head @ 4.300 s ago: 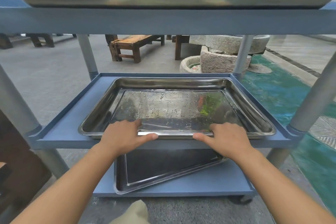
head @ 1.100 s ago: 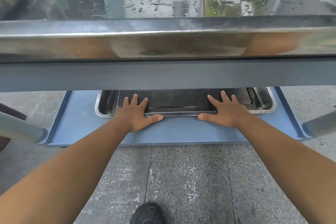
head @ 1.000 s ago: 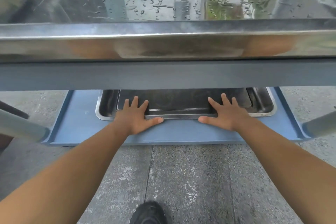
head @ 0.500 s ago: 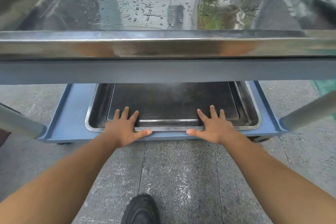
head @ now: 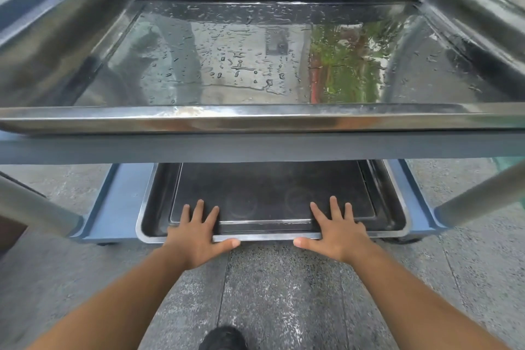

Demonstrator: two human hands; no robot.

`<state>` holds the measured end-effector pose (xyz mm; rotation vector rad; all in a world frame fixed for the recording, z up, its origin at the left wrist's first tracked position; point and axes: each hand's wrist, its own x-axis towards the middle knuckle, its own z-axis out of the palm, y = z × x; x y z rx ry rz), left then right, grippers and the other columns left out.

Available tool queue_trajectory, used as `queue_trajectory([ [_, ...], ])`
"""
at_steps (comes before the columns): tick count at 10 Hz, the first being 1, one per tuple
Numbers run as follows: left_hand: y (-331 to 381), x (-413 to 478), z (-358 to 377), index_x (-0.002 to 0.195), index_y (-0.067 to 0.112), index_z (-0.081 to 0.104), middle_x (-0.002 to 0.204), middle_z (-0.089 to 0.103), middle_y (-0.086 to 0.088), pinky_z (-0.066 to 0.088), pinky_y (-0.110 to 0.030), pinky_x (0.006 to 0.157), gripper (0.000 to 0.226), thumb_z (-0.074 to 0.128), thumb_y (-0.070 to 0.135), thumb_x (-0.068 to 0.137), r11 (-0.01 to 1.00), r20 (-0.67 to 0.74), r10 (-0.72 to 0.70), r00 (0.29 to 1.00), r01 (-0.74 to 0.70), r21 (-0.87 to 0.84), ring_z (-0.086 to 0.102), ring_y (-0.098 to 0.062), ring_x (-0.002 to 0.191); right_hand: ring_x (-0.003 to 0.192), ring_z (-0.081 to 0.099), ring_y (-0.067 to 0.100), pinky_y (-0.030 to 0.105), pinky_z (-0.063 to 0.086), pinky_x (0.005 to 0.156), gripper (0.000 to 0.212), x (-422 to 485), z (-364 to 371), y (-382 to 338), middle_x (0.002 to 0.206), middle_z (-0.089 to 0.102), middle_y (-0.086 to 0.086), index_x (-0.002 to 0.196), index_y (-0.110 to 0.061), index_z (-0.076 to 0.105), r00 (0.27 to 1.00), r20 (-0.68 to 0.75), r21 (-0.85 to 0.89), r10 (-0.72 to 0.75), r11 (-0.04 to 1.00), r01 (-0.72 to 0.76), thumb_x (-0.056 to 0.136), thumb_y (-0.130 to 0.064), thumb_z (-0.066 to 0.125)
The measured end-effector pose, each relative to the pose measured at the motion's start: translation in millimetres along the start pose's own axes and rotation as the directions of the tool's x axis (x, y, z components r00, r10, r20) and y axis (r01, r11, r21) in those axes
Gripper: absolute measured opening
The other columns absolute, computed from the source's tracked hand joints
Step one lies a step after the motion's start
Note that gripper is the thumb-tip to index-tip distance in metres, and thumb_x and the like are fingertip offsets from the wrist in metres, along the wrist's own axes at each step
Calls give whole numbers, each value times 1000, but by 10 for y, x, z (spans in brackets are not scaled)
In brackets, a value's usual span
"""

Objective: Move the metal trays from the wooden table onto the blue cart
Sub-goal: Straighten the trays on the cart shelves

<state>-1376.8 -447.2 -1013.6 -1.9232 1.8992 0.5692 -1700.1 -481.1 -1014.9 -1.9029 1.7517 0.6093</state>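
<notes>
And here the lower tray [head: 267, 237] is being settled on the bottom shelf of the blue cart [head: 255, 148], low down beneath the shelf where a wet upper tray [head: 255, 119] is already parked. The left hand [head: 196, 233] and the right hand [head: 338, 233] are laid on the near rim, well apart, one towards each side of the cart. The fingers [head: 199, 212] are held straight and fanned wide over the rim into the tray, the thumbs are stretched towards each other along its front edge, and nothing is gripped. The step in hand is judged to be the final squaring-up. It is best done with equal pressure from both palms, so that the tray is slid straight back and not skewed against the cart's raised lip. The near rim appears to sit right at the cart's front edge, so a further nudge inward may be wanted. Water [head: 238, 64] is beaded on the upper tray, so slick metal should be expected below too. The hands should be lifted off flat rather than dragged, lest the tray be pulled forward again.
</notes>
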Motion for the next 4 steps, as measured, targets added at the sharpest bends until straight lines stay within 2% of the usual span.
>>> queue_trajectory([
  [2,-16,19,-9,154,36,-6,164,-15,-3,23,-68,112,129,2,106,46,1000,37,-6,999,7,-22,-13,-36,150,147,-17,42,60,6,117,131,4,-9,-1,160,-25,6,151,-44,-12,1000,-21,9,-14,1000,14,40,-108,11],
  [3,23,-40,-154,154,37,-8,164,-18,-4,11,-70,113,131,2,106,43,997,131,-57,990,63,-40,-12,-36,150,149,-15,36,55,2,119,119,-80,-76,62,162,-19,6,155,-36,-2,999,-7,45,-42,998,43,57,-101,17],
  [4,183,-301,-252,154,31,-12,163,-18,-6,3,-70,114,125,-1,100,50,993,186,-107,977,114,-27,-13,-36,150,151,-11,30,50,0,122,87,-371,-129,60,164,-9,10,156,-23,8,997,-60,46,-41,998,44,88,-76,21],
])
